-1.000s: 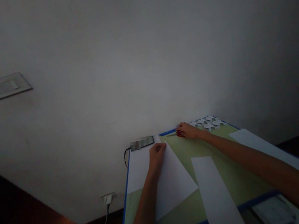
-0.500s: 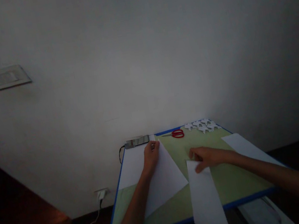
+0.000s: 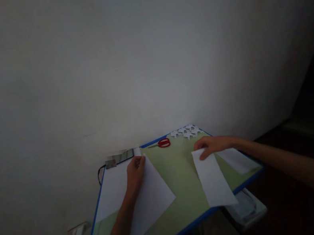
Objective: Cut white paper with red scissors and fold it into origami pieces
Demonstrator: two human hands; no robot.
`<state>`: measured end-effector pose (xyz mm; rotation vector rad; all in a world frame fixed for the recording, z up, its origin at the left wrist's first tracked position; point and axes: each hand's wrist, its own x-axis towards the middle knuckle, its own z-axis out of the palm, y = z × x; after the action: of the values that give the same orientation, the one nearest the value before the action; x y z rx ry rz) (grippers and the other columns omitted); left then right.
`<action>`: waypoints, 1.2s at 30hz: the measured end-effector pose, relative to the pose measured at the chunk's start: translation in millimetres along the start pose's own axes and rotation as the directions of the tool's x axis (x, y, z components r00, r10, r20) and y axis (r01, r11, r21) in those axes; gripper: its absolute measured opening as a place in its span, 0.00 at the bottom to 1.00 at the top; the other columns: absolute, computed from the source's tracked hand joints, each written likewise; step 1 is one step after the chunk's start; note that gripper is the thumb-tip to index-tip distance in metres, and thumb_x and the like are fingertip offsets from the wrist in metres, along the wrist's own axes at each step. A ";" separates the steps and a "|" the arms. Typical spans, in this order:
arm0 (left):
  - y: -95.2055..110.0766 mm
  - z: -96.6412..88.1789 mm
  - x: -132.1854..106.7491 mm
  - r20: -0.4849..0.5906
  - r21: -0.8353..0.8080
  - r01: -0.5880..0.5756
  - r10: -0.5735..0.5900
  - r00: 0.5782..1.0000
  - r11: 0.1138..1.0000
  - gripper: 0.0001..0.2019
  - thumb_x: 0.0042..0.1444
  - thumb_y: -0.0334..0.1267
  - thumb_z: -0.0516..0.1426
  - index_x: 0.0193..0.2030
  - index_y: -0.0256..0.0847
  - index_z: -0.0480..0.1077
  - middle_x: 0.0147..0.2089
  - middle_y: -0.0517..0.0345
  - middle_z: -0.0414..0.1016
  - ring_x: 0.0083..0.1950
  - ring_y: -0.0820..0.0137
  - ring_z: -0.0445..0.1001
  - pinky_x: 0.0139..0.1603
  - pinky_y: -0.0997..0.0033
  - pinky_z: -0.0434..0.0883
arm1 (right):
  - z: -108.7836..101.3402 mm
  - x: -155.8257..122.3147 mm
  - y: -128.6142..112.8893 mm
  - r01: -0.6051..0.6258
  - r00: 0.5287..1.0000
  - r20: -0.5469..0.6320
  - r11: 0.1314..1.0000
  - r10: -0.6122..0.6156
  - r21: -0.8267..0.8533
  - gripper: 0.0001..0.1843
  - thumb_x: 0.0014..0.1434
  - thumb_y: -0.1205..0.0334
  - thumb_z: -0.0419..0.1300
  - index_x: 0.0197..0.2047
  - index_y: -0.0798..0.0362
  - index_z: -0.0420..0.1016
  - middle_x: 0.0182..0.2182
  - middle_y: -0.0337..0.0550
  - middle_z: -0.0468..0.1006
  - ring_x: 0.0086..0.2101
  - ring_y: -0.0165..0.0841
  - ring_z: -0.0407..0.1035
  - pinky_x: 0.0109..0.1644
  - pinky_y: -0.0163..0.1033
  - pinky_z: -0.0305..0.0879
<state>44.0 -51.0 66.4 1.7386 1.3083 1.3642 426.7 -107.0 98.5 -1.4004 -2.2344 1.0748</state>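
My left hand [image 3: 135, 173] is closed, its fingers pinching the top corner of a white sheet of paper [image 3: 154, 205] that lies slanted on the table. Under that sheet, further left, is another white sheet [image 3: 108, 197]. Between thumb and fingers, my right hand [image 3: 210, 145] grips the top end of a strip of paper [image 3: 216, 184]. The strip's lower end reaches over the table's front edge. Just beyond it, partly behind my right forearm, lies another white piece of paper [image 3: 239, 160].
Red-handled scissors [image 3: 163, 143] lie near the back of the green table [image 3: 183, 181] with blue edging. Several white star-shaped cutouts [image 3: 188, 134] sit at the back right corner. A phone [image 3: 125, 155] with a cable is at back left. A wall [image 3: 137, 76] stands right behind.
My view has turned to the right. My right hand has carried the paper strip rightward, closer to the paper at the right edge. My left hand stays at the sheet's corner.
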 end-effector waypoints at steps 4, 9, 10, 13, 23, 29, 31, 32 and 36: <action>-2.9 0.0 1.8 0.027 0.011 0.013 -0.013 1.000 1.000 0.23 0.49 0.61 0.60 0.32 0.40 0.76 0.34 0.50 0.83 0.38 0.55 0.80 0.40 0.62 0.73 | -47.6 -33.4 8.1 -0.066 0.998 0.021 0.997 0.067 -0.034 0.22 0.53 0.50 0.68 0.46 0.56 0.81 0.43 0.48 0.83 0.43 0.42 0.76 0.46 0.41 0.70; -2.9 3.1 3.4 0.057 0.019 0.022 -0.023 0.998 1.000 0.24 0.48 0.63 0.60 0.31 0.41 0.76 0.34 0.49 0.83 0.37 0.56 0.80 0.40 0.61 0.74 | -84.2 -44.2 25.3 -0.159 0.986 0.034 0.985 0.161 -0.069 0.31 0.48 0.48 0.70 0.53 0.55 0.81 0.51 0.50 0.83 0.50 0.46 0.76 0.52 0.44 0.71; -2.7 3.6 3.6 0.065 0.020 0.021 -0.022 0.998 1.000 0.24 0.48 0.63 0.60 0.31 0.41 0.76 0.34 0.49 0.83 0.37 0.56 0.80 0.40 0.61 0.74 | -88.4 -41.3 30.8 -0.184 0.982 0.033 0.979 0.188 -0.086 0.33 0.45 0.48 0.71 0.52 0.56 0.81 0.50 0.51 0.83 0.49 0.47 0.76 0.52 0.44 0.71; -1.6 4.3 4.0 0.080 0.032 0.020 -0.022 0.997 0.999 0.24 0.48 0.63 0.60 0.31 0.41 0.76 0.33 0.50 0.83 0.36 0.56 0.80 0.39 0.62 0.73 | -96.4 -26.5 49.6 -0.255 0.965 0.019 0.955 0.261 -0.153 0.34 0.38 0.48 0.73 0.48 0.58 0.82 0.46 0.54 0.84 0.47 0.49 0.77 0.50 0.46 0.72; -1.4 4.2 4.2 0.084 0.051 0.014 -0.018 0.996 0.999 0.25 0.47 0.64 0.60 0.30 0.41 0.76 0.31 0.51 0.82 0.35 0.57 0.79 0.36 0.64 0.71 | -88.7 9.3 73.3 -0.340 0.940 -0.137 0.883 0.312 -0.324 0.43 0.30 0.55 0.78 0.54 0.50 0.82 0.51 0.51 0.82 0.50 0.51 0.77 0.52 0.47 0.72; -1.0 3.3 4.1 0.077 0.040 0.008 -0.011 0.997 0.999 0.24 0.48 0.64 0.61 0.30 0.41 0.76 0.32 0.51 0.82 0.35 0.58 0.79 0.37 0.65 0.71 | -75.8 0.6 68.1 -0.401 0.901 -0.330 0.830 0.282 -0.387 0.39 0.51 0.45 0.71 0.63 0.54 0.75 0.57 0.60 0.78 0.56 0.52 0.73 0.60 0.50 0.68; -1.0 2.5 4.0 0.080 0.041 0.005 -0.009 0.997 0.999 0.23 0.49 0.63 0.61 0.30 0.41 0.76 0.32 0.51 0.82 0.36 0.58 0.79 0.38 0.65 0.71 | -61.2 -7.6 66.4 -0.442 0.877 -0.381 0.798 0.291 -0.409 0.39 0.56 0.42 0.67 0.65 0.55 0.73 0.59 0.63 0.76 0.58 0.54 0.71 0.62 0.52 0.66; -1.0 2.1 3.9 0.082 0.041 0.003 -0.007 0.997 0.999 0.23 0.49 0.62 0.60 0.31 0.41 0.77 0.32 0.51 0.82 0.36 0.58 0.79 0.38 0.65 0.71 | -52.2 -12.1 65.7 -0.459 0.870 -0.394 0.783 0.298 -0.419 0.39 0.57 0.42 0.67 0.65 0.55 0.72 0.59 0.64 0.76 0.59 0.55 0.70 0.62 0.53 0.65; -0.5 1.8 4.1 0.084 0.045 -0.002 -0.002 0.996 0.999 0.22 0.50 0.61 0.60 0.31 0.41 0.77 0.32 0.50 0.82 0.36 0.57 0.79 0.37 0.64 0.71 | -18.4 -25.9 65.7 -0.506 0.850 -0.403 0.740 0.339 -0.443 0.46 0.53 0.38 0.69 0.68 0.55 0.70 0.57 0.65 0.76 0.58 0.58 0.71 0.59 0.54 0.67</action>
<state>45.5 -46.8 67.0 1.8059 1.3015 1.2569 492.5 -105.0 67.0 -2.2275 -2.1111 0.2734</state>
